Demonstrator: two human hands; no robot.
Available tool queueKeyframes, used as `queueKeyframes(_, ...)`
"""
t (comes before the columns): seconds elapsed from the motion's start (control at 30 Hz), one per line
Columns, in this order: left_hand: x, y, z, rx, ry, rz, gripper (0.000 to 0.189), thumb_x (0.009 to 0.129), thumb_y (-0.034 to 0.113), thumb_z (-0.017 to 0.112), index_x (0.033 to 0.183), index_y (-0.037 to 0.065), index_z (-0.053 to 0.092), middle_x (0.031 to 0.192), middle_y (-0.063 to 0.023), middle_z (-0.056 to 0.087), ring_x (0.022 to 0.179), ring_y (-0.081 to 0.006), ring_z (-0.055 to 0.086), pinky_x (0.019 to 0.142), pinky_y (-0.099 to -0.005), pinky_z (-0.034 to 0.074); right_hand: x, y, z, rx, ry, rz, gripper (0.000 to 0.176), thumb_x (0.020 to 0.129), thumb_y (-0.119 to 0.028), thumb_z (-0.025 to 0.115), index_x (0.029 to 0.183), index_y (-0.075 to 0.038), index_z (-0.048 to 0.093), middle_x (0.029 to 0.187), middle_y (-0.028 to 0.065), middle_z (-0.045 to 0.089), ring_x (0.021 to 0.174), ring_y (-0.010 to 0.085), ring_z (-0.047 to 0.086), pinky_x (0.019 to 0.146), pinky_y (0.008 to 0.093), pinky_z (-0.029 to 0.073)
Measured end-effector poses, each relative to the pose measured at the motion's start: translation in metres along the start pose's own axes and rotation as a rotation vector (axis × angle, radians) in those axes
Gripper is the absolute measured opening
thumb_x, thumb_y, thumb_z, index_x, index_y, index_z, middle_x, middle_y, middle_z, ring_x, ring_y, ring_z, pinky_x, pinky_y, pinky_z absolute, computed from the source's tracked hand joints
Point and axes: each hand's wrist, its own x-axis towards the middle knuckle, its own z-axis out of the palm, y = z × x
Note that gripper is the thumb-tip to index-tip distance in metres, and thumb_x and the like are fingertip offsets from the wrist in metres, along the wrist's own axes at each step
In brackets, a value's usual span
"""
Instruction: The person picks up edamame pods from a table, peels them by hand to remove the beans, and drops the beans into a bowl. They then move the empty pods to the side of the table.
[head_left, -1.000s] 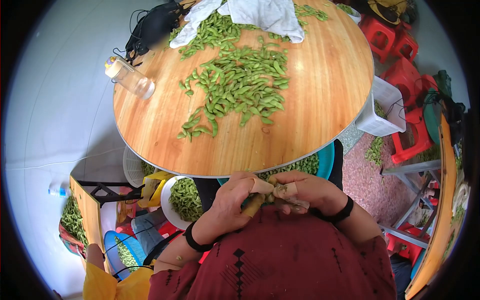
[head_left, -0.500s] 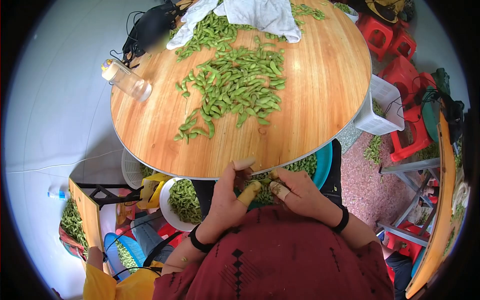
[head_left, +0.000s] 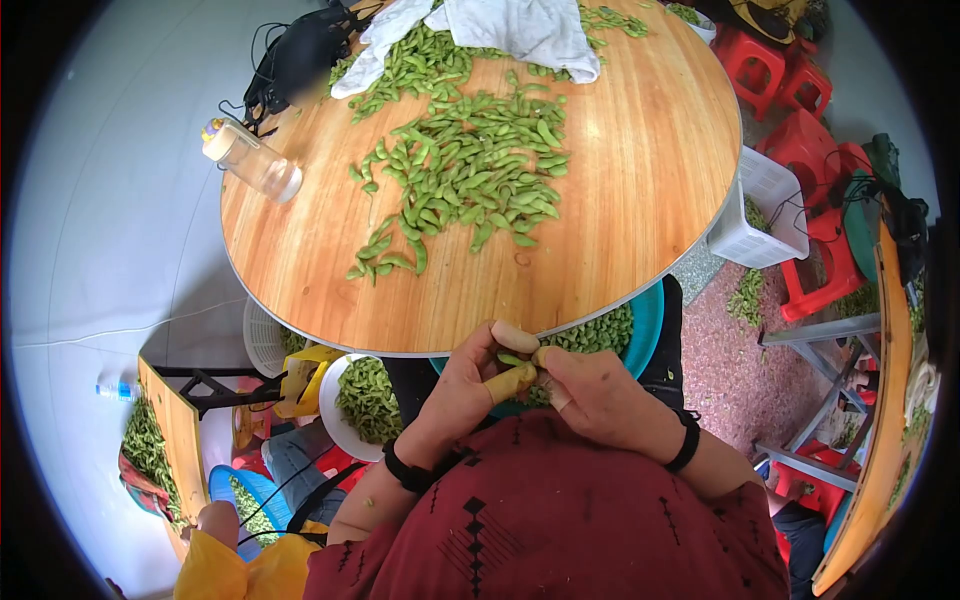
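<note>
At the table's near edge my left hand (head_left: pixel 462 385) is closed on a green edamame pod (head_left: pixel 512 359), which shows between its fingers. My right hand (head_left: pixel 595 393) meets it there, thumb and fingertips pinched at the pod's right end. Pale covers wrap several fingertips on both hands. Below the hands, partly hidden by them and the table, a teal basin (head_left: pixel 652 335) holds green beans (head_left: pixel 600 336). A loose heap of edamame pods (head_left: pixel 480 165) lies across the middle of the round wooden table (head_left: pixel 640 190).
A white cloth (head_left: pixel 520 35) covers pods at the back. A clear bottle (head_left: pixel 262 165) and a black bag (head_left: pixel 298 62) sit at the left. Below stands a white bowl (head_left: pixel 340 430) of pods. Right are a white crate (head_left: pixel 765 255) and red stools (head_left: pixel 825 270). Another person's yellow sleeve (head_left: pixel 215 565) shows lower left.
My hands have drawn together, and a pod now shows between the left fingers. The left index finger has bent inward. The neighbour's arm at lower left has shifted.
</note>
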Motion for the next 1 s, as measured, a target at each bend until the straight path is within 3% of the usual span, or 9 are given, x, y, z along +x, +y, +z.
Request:
queueKeyframes(0.1,0.000,-0.001,0.001,0.012,-0.026,-0.035,0.030,0.086,-0.007,0.059,0.114,0.002,0.051,0.104,-0.0044,0.058,0.092,-0.0112,0.058,0.078,-0.0256,0.049,0.000,0.003,-0.004,0.070,-0.036,0.031,0.011,0.087,-0.005,0.055,0.095,-0.003,0.049,0.075,0.0193,0.059,0.073,0.0399,0.061,0.061,0.0425,0.049)
queueKeyframes(0.2,-0.002,-0.006,0.003,0.071,0.012,0.080,0.028,0.086,-0.009,0.057,0.111,0.002,0.053,0.105,-0.0039,0.058,0.095,-0.0122,0.058,0.082,-0.0258,0.049,0.002,0.002,-0.011,0.139,-0.011,0.015,0.006,0.090,-0.008,0.053,0.095,-0.004,0.051,0.072,0.0144,0.060,0.062,0.0310,0.062,0.054,0.0361,0.048)
queueKeyframes(0.27,-0.004,-0.004,0.000,0.200,0.041,0.080,0.028,0.085,-0.012,0.056,0.110,0.001,0.056,0.106,-0.0034,0.058,0.099,-0.0127,0.058,0.086,-0.0257,0.048,0.003,0.000,-0.017,0.534,-0.210,0.396,0.007,0.093,-0.010,0.051,0.095,-0.004,0.053,0.068,0.0079,0.059,0.051,0.0163,0.058,0.049,0.0284,0.044)
queueKeyframes(0.37,-0.006,-0.006,-0.006,0.273,0.026,0.167,0.030,0.086,-0.013,0.055,0.111,0.001,0.058,0.106,-0.0031,0.059,0.100,-0.0119,0.058,0.088,-0.0259,0.048,0.003,0.001,-0.018,0.770,-0.237,0.483,0.009,0.094,-0.011,0.050,0.094,-0.003,0.054,0.065,0.0032,0.058,0.048,0.0063,0.052,0.047,0.0242,0.041)
queueKeyframes(0.5,-0.012,0.002,0.005,0.374,0.050,0.188,0.031,0.087,-0.012,0.053,0.114,0.002,0.060,0.108,-0.0029,0.062,0.095,-0.0125,0.060,0.083,-0.0261,0.048,0.002,0.006,-0.017,0.684,-0.226,0.464,0.009,0.094,-0.011,0.050,0.096,-0.003,0.055,0.064,0.0038,0.058,0.048,0.0086,0.052,0.047,0.0248,0.041)
queueKeyframes(0.57,-0.014,0.008,0.013,0.332,0.091,0.065,0.030,0.089,-0.009,0.053,0.117,0.002,0.059,0.112,-0.0041,0.063,0.098,-0.0124,0.060,0.085,-0.0263,0.048,0.001,0.010,-0.013,0.531,-0.108,0.373,0.013,0.095,-0.013,0.050,0.099,-0.003,0.057,0.066,0.0021,0.060,0.051,0.0083,0.054,0.049,0.0239,0.042)
queueKeyframes(0.77,-0.015,-0.001,0.003,0.238,0.119,0.095,0.032,0.090,-0.005,0.058,0.122,0.001,0.058,0.112,-0.0036,0.064,0.099,-0.0093,0.059,0.086,-0.0235,0.047,-0.001,0.010,-0.005,0.290,0.031,0.152,0.013,0.093,-0.012,0.053,0.100,-0.003,0.057,0.065,0.0036,0.059,0.054,0.0107,0.055,0.053,0.0266,0.042)
queueKeyframes(0.9,-0.016,0.008,0.007,0.411,0.173,0.174,0.026,0.090,-0.003,0.059,0.116,0.000,0.062,0.107,-0.0046,0.066,0.097,-0.0091,0.060,0.083,-0.0229,0.048,-0.003,0.007,-0.003,0.249,0.086,0.141,0.012,0.092,-0.012,0.056,0.099,-0.003,0.058,0.064,0.0028,0.058,0.056,0.0086,0.053,0.054,0.0263,0.041)
queueKeyframes(1.0,-0.016,0.012,0.010,0.675,0.186,0.222,0.022,0.090,-0.004,0.059,0.111,-0.001,0.064,0.107,-0.0057,0.066,0.101,-0.0113,0.061,0.088,-0.0259,0.048,-0.002,0.001,-0.006,0.296,0.117,0.313,0.016,0.091,-0.013,0.060,0.100,0.000,0.057,0.071,0.0073,0.056,0.064,0.0120,0.056,0.060,0.0288,0.045)
